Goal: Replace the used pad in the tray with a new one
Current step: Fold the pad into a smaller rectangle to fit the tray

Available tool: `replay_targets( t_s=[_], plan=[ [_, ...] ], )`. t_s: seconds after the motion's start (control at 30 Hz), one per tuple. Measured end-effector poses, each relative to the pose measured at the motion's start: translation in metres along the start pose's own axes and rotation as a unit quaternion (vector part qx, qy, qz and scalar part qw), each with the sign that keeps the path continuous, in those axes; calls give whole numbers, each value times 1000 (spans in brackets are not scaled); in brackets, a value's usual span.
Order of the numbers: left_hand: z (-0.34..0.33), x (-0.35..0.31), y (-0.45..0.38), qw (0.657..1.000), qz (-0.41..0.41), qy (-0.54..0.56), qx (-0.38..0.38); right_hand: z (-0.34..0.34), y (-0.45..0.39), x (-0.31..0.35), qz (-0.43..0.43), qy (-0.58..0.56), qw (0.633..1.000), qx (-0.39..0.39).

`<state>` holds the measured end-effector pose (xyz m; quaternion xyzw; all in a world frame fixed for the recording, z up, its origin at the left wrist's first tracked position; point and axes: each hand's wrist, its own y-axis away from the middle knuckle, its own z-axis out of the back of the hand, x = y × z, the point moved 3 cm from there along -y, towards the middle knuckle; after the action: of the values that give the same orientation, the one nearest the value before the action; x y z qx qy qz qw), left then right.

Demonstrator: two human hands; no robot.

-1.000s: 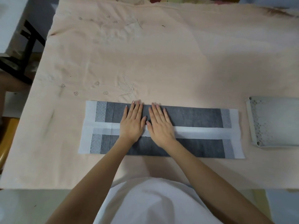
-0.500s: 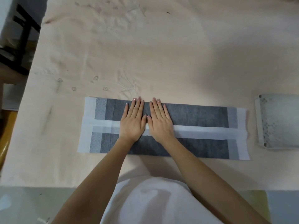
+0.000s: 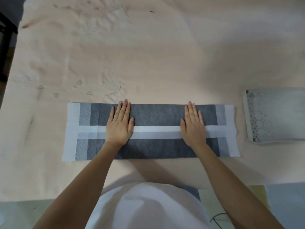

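Note:
A long folded pad, dark grey with white borders and a white band along its middle, lies flat across the near part of the table. My left hand presses flat on its left-centre, fingers straight and together. My right hand presses flat on its right-centre in the same way. A pale grey tray with a perforated grid surface lies to the right of the pad, cut off by the frame edge.
A peach cloth with faint embroidery and small stains covers the table. Dark furniture stands beyond the left edge. The table's near edge runs just below the pad, by my white shirt.
My hands, side by side at the pad's centre before, have slid apart along it, the left leftward and the right rightward, still flat on it.

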<state>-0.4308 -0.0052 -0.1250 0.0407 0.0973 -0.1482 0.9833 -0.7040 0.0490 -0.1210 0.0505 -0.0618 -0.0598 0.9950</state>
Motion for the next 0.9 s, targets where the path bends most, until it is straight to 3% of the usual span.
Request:
replay_targets(
  t_s=[0.4, 0.77, 0.9],
  plan=[
    [-2, 1, 0, 1000, 2, -5, 2, 11, 5, -105, -69, -35, 997, -7],
    [2, 0, 0, 1000, 6, -5, 7, 13, 4, -105, -70, -38, 997, 2],
    [1, 0, 0, 1000, 9, -8, 14, 23, 5, -53, -56, -25, 997, -37]
  ],
)
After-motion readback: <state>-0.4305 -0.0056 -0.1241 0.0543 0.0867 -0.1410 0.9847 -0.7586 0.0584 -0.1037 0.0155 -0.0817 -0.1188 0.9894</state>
